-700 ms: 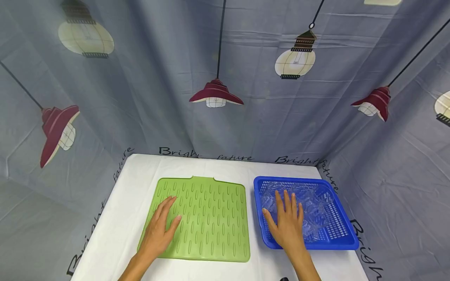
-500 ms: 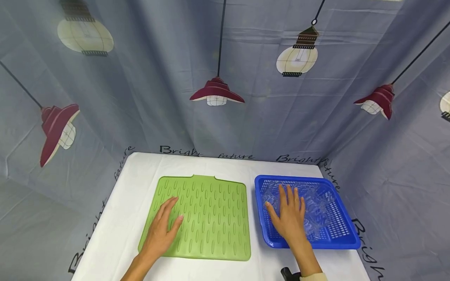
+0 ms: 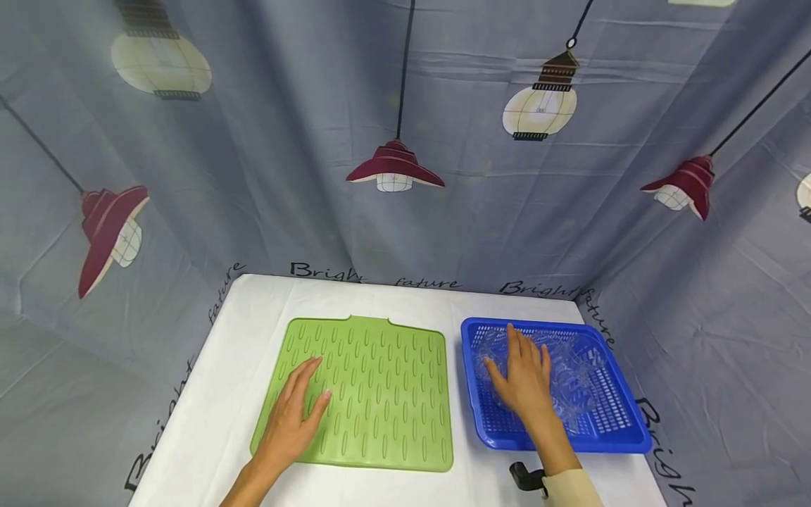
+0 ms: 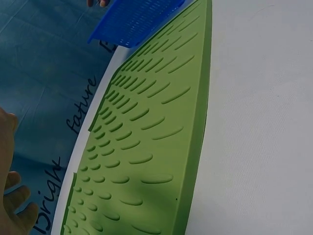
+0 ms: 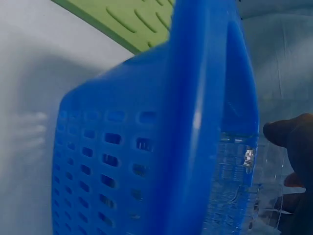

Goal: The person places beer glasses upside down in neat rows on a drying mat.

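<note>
My left hand (image 3: 288,426) hovers over the left part of a green ridged board (image 3: 380,394), thumb apart from the fingers and holding nothing. In the left wrist view part of this hand (image 4: 17,205) shows at the left edge, beside the board (image 4: 142,127). My right hand (image 3: 529,384) is over the blue perforated basket (image 3: 611,445), fingers extended forward and thumb spread. Inside the basket lie several clear plastic pieces (image 3: 573,377), partly hidden by the hand. In the right wrist view, thumb and fingers (image 5: 292,132) are right at a clear piece (image 5: 271,169) rising by the rim.
The board and basket stand side by side on a white-covered table (image 3: 405,299). A grey curtain (image 3: 285,141) printed with lamps encloses the back and sides. A black device (image 3: 526,477) is strapped at my right wrist, next to a beige sleeve (image 3: 573,489).
My right hand has moved forward, deeper over the basket, with its fingers drawn closer together; the sleeve and wrist device have come into view. My left hand has barely moved.
</note>
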Available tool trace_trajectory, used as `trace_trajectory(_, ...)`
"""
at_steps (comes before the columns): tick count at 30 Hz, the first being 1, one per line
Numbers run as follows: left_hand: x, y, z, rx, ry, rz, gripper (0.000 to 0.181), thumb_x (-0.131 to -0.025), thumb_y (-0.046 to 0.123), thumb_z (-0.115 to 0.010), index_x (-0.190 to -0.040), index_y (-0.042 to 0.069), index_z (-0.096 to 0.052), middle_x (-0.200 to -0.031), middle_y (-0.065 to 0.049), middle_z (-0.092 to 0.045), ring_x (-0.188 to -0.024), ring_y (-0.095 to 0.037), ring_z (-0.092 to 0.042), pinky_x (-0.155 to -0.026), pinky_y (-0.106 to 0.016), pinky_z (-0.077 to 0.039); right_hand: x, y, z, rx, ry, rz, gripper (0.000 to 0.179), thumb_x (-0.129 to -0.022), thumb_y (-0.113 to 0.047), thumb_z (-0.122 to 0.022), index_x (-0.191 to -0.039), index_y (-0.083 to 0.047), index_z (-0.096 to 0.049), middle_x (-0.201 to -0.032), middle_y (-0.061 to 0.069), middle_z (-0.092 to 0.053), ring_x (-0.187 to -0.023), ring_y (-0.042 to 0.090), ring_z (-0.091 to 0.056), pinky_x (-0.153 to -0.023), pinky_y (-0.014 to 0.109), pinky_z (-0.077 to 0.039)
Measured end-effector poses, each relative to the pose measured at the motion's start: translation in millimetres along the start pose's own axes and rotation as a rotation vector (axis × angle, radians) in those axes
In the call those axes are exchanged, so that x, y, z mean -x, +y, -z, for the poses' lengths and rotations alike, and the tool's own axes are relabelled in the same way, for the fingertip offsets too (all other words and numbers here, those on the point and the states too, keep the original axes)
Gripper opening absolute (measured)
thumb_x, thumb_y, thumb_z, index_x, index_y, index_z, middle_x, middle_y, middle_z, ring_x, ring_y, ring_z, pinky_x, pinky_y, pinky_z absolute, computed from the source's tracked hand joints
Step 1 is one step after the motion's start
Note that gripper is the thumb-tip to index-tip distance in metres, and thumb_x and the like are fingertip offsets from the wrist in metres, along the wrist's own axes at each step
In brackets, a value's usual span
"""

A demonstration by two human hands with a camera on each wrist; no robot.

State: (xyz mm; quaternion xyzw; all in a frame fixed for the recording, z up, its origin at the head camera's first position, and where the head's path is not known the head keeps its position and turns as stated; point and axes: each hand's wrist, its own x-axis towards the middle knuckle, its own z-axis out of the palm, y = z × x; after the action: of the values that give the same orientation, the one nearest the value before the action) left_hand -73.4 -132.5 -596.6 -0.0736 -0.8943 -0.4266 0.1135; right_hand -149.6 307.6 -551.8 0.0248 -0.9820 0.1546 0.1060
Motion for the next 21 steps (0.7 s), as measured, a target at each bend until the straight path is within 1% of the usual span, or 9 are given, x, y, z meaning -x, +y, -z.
trace_trajectory(5, 2.2, -1.7, -0.7, 0.001, 0.001, 0.018, 0.068, -0.108, 0.029, -0.067, -0.168, 0.022, -0.035, -0.167, -0.014, -0.044, -0.152, -0.045, -0.048, -0.114, -0.072, -0.049, -5.1, 0.6, 0.1, 0.010, -0.057, -0.013, 0.080, -0.104, -0.030, -0.069, -0.166, 0.002, -0.030, -0.165, 0.036, -0.038, -0.144, 0.061, -0.047, -0.132, 0.076, -0.014)
trace_trajectory(8, 3.4, -2.9, -1.4, 0.000, 0.003, 0.028, 0.070, -0.108, 0.028, -0.066, -0.169, 0.022, -0.032, -0.167, -0.016, -0.045, -0.152, -0.045, -0.047, -0.115, -0.073, -0.048, -7.5, 1.0, 0.2, 0.025, -0.067, -0.015, 0.081, -0.104, -0.029, -0.070, -0.166, 0.002, -0.030, -0.164, 0.037, -0.039, -0.144, 0.061, -0.048, -0.131, 0.077, -0.017)
trace_trajectory(12, 4.4, -4.1, -2.4, 0.010, 0.006, 0.031, 0.070, -0.108, 0.023, -0.066, -0.169, 0.023, -0.033, -0.167, -0.016, -0.045, -0.153, -0.045, -0.048, -0.116, -0.072, -0.048, -10.5, 1.2, 1.0, 0.048, -0.063, -0.010, 0.084, -0.101, -0.031, -0.073, -0.165, 0.004, -0.032, -0.159, 0.038, -0.043, -0.142, 0.059, -0.051, -0.129, 0.076, -0.025)
trace_trajectory(18, 5.8, -5.9, -5.8, 0.033, -0.013, 0.045, 0.068, -0.109, 0.026, -0.064, -0.169, 0.026, -0.032, -0.167, -0.013, -0.044, -0.151, -0.046, -0.049, -0.113, -0.073, -0.050, -13.9, 1.1, 2.5, 0.074, -0.053, -0.004, 0.085, -0.098, -0.033, -0.076, -0.160, 0.010, -0.037, -0.152, 0.040, -0.049, -0.141, 0.056, -0.052, -0.130, 0.072, -0.026)
trace_trajectory(21, 6.4, -6.9, -7.6, 0.039, -0.012, 0.047, 0.068, -0.110, 0.028, -0.064, -0.169, 0.027, -0.032, -0.167, -0.013, -0.044, -0.151, -0.046, -0.050, -0.114, -0.073, -0.050, -16.1, 0.5, 3.0, 0.084, -0.042, 0.001, 0.086, -0.096, -0.034, -0.077, -0.158, 0.011, -0.039, -0.150, 0.040, -0.051, -0.140, 0.056, -0.053, -0.130, 0.070, -0.028)
